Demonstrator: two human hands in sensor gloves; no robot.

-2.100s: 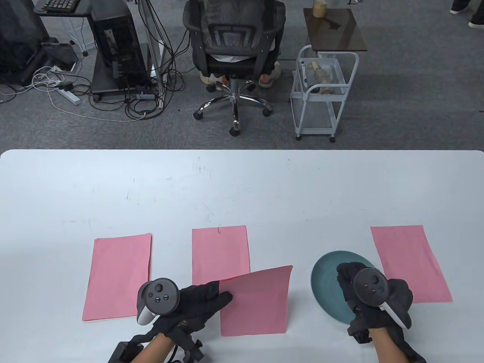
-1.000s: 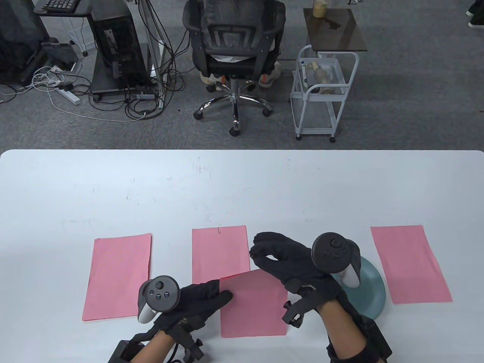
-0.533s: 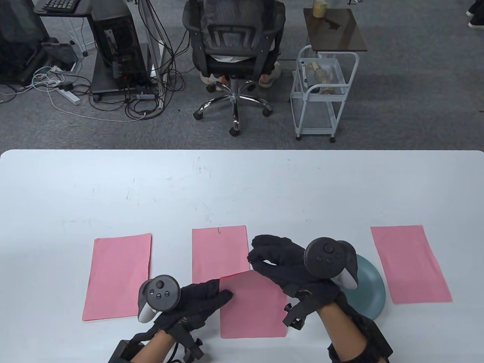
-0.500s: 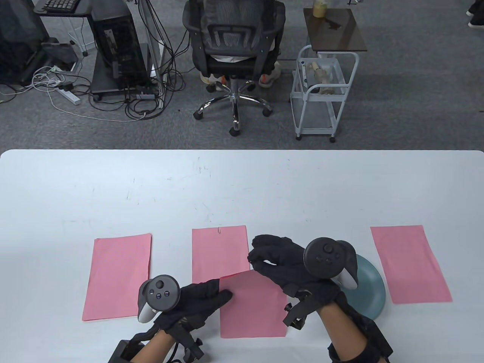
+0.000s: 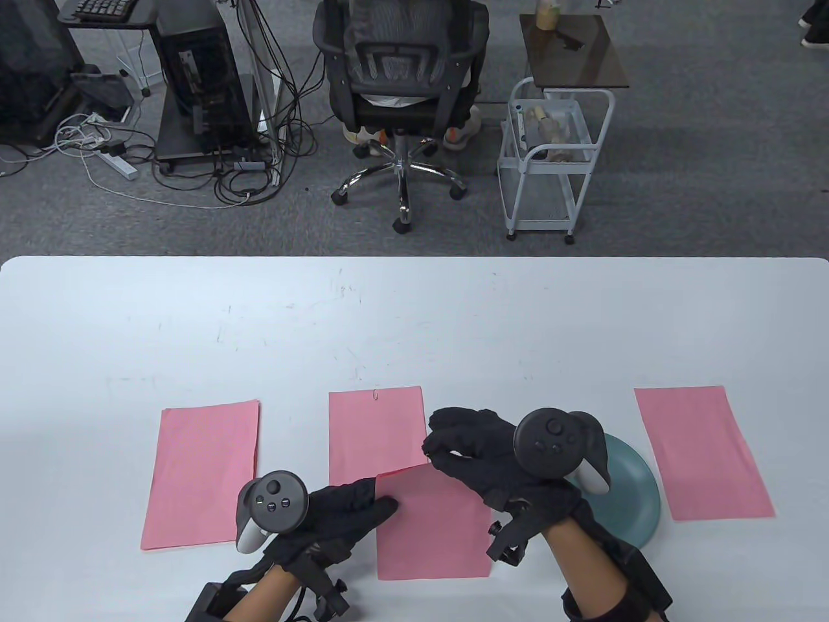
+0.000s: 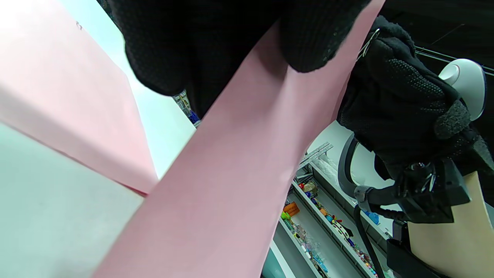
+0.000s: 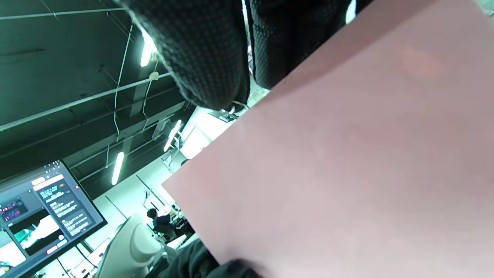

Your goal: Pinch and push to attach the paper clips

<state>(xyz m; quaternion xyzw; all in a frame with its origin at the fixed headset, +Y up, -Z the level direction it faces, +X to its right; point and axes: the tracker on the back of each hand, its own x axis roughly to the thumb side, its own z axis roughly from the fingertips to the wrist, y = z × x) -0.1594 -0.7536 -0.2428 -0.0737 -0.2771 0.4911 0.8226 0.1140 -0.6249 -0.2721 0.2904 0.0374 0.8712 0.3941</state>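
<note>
**Clipping a thin pink sheet**

The left hand (image 5: 324, 518) grips the pink sheet (image 5: 434, 525) by its left edge, lifted off the white table (image 5: 414, 311). The right hand (image 5: 492, 453) pinches a wire paper clip (image 6: 366, 40) at the sheet's far edge. The paper looks light and floppy, best held near the clip. An office chair (image 5: 398, 97) stands beyond.

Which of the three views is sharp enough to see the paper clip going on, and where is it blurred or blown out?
Table view: evenly lit, sharp, but the right hand hides the clip. Left wrist view: the paper clip shows against the right glove; the near pink sheet is soft and the top-left corner washed out. Right wrist view: green-tinted, ceiling lights glaring, no clip visible.
</note>
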